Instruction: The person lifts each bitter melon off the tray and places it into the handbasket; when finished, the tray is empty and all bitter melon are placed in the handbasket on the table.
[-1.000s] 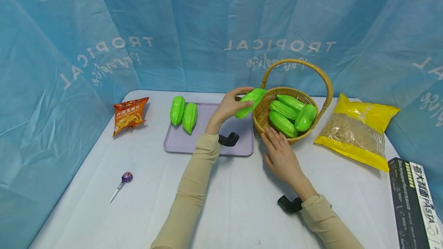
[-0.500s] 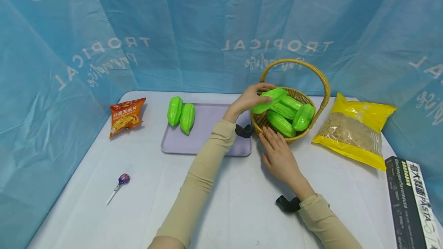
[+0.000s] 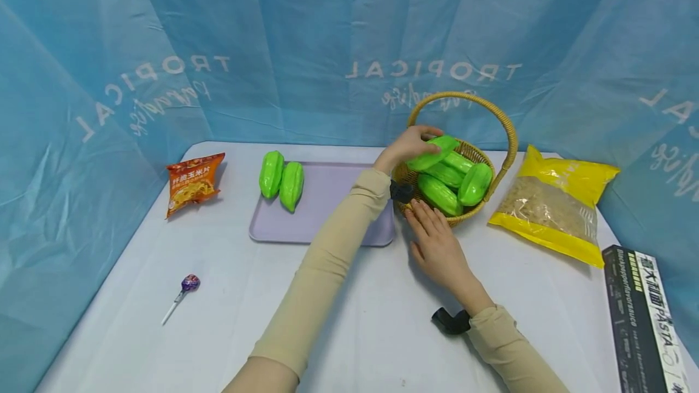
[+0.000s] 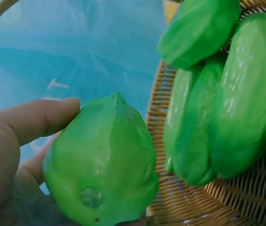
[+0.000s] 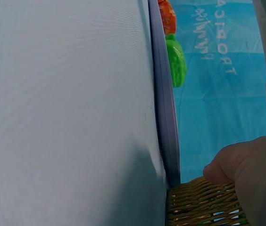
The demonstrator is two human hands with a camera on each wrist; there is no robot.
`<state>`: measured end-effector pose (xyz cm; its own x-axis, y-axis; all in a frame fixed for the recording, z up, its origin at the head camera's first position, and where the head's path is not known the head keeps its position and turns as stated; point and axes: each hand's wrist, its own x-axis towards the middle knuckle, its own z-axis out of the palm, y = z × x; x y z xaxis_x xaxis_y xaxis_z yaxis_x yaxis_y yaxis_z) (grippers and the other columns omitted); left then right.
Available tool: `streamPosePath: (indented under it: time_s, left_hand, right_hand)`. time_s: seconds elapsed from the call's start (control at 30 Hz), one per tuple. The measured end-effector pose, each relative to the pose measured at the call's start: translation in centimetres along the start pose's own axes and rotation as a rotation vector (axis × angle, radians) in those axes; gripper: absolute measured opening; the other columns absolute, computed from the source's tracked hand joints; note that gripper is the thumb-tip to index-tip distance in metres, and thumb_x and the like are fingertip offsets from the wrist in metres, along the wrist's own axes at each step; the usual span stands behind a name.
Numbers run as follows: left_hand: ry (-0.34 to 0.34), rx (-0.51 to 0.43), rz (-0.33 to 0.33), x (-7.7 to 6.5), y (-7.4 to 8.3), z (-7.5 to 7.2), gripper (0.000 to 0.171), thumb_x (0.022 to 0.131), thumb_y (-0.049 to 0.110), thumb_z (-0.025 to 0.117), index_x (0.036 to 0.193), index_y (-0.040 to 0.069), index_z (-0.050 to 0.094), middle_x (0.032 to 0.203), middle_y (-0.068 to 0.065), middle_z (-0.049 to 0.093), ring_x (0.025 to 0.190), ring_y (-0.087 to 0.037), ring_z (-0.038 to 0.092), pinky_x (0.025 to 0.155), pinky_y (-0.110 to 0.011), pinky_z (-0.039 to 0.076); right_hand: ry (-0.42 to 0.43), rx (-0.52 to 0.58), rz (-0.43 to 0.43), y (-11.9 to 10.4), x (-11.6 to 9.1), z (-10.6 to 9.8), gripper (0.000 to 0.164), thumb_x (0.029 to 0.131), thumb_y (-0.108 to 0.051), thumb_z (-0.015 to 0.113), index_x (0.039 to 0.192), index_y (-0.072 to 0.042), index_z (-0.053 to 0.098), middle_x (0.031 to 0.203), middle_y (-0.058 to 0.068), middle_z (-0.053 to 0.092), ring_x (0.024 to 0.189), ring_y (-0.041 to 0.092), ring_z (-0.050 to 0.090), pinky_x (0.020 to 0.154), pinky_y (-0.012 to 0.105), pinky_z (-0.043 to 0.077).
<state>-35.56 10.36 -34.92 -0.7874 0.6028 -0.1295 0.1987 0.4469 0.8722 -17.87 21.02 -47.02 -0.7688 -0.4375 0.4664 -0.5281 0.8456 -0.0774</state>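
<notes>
My left hand holds a green starfruit over the left side of the wicker basket. In the left wrist view, thumb and fingers grip this starfruit by its sides, stem end toward the camera, apart from those in the basket. Several similar starfruits lie inside. My right hand rests its extended fingers on the basket's front rim; the right wrist view shows its thumb beside the woven wall. Two more starfruits lie on the left part of the lilac tray.
An orange snack bag is at the far left, with a lollipop nearer the front. Right of the basket lie a yellow bag and a dark pasta box. The basket's tall handle arches upward. A blue curtain hangs behind.
My left hand has carried the starfruit rightward from above the tray's right edge to over the basket. My right hand stays on the basket's rim. The head view has shifted slightly.
</notes>
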Motion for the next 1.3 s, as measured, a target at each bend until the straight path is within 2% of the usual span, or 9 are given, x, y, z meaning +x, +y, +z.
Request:
streamPosePath:
  time_s: [0.2,0.43,0.53,0.6,0.67,0.73,0.8,0.9,1.3]
  left_hand:
    - [-0.02,-0.009,0.016,1.0,0.1,1.4,0.043,0.098,0.015,0.058,0.14,0.01,0.051,0.148,-0.008,0.045,0.137,-0.024,0.041,0.104,-0.033,0.045]
    - [0.046,0.041,-0.011,1.4,0.2,3.3,0.039,0.098,0.02,0.058,0.137,0.012,0.056,0.144,-0.006,0.05,0.129,-0.021,0.05,0.095,-0.029,0.049]
    - [0.045,0.05,-0.03,1.6,0.3,4.0,0.038,0.099,0.022,0.057,0.135,0.013,0.057,0.142,-0.007,0.052,0.094,-0.015,0.059,0.077,-0.027,0.048]
    - [0.032,0.059,-0.041,1.7,0.4,4.3,0.037,0.099,0.023,0.055,0.135,0.013,0.057,0.138,-0.008,0.054,0.07,-0.012,0.05,0.066,-0.028,0.044]
    - [0.016,0.063,-0.045,1.7,0.5,4.4,0.037,0.1,0.023,0.053,0.136,0.012,0.056,0.138,-0.008,0.055,0.065,-0.011,0.044,0.064,-0.03,0.043]
    - [0.006,0.092,-0.042,1.7,0.6,4.3,0.038,0.101,0.023,0.052,0.137,0.013,0.055,0.138,-0.008,0.055,0.076,-0.012,0.053,0.069,-0.03,0.046]
    - [-0.003,0.111,-0.027,1.6,0.8,4.1,0.039,0.101,0.023,0.051,0.138,0.012,0.054,0.142,-0.008,0.052,0.101,-0.016,0.059,0.08,-0.03,0.049]
    - [-0.024,0.136,-0.014,1.2,1.1,3.7,0.04,0.102,0.023,0.05,0.14,0.011,0.052,0.145,-0.007,0.049,0.126,-0.021,0.052,0.092,-0.031,0.049]
    - [-0.029,0.169,0.069,-0.2,2.0,1.5,0.039,0.102,0.025,0.049,0.14,0.014,0.051,0.143,-0.011,0.051,0.129,-0.023,0.051,0.1,-0.033,0.048]
  right_hand:
    - [-0.002,0.003,0.012,0.1,0.0,-0.1,0.061,0.081,-0.01,0.072,0.137,0.003,0.052,0.144,0.023,0.048,0.139,0.038,0.039,0.113,0.054,0.032]
    - [-0.021,-0.009,0.019,-0.1,-0.2,-0.2,0.059,0.082,-0.011,0.072,0.137,0.001,0.053,0.136,0.021,0.055,0.132,0.041,0.046,0.113,0.053,0.032]
    - [-0.011,-0.013,0.006,-0.1,-0.2,-0.1,0.059,0.082,-0.011,0.072,0.136,0.002,0.053,0.135,0.019,0.055,0.129,0.04,0.048,0.114,0.052,0.031]
    - [-0.006,-0.017,-0.002,-0.1,-0.1,-0.2,0.058,0.081,-0.011,0.072,0.135,0.003,0.054,0.134,0.019,0.056,0.127,0.039,0.049,0.115,0.051,0.031]
    - [-0.004,-0.021,-0.003,0.0,-0.1,-0.2,0.057,0.081,-0.012,0.073,0.133,0.003,0.055,0.132,0.02,0.057,0.126,0.04,0.05,0.115,0.05,0.031]
    - [-0.012,-0.029,0.002,0.0,-0.1,-0.3,0.057,0.082,-0.013,0.073,0.134,0.002,0.055,0.13,0.021,0.058,0.126,0.041,0.049,0.115,0.05,0.03]
    - [-0.019,-0.033,0.011,0.1,-0.2,-0.4,0.058,0.082,-0.013,0.073,0.135,0.002,0.054,0.128,0.022,0.058,0.127,0.041,0.049,0.115,0.051,0.03]
    - [-0.029,-0.033,0.02,0.1,-0.1,-0.5,0.059,0.083,-0.014,0.072,0.137,0.001,0.053,0.128,0.023,0.058,0.129,0.042,0.047,0.115,0.051,0.03]
    - [-0.04,0.01,0.027,0.0,0.0,-0.5,0.062,0.083,-0.012,0.07,0.14,0.002,0.049,0.144,0.024,0.047,0.14,0.038,0.037,0.116,0.052,0.029]
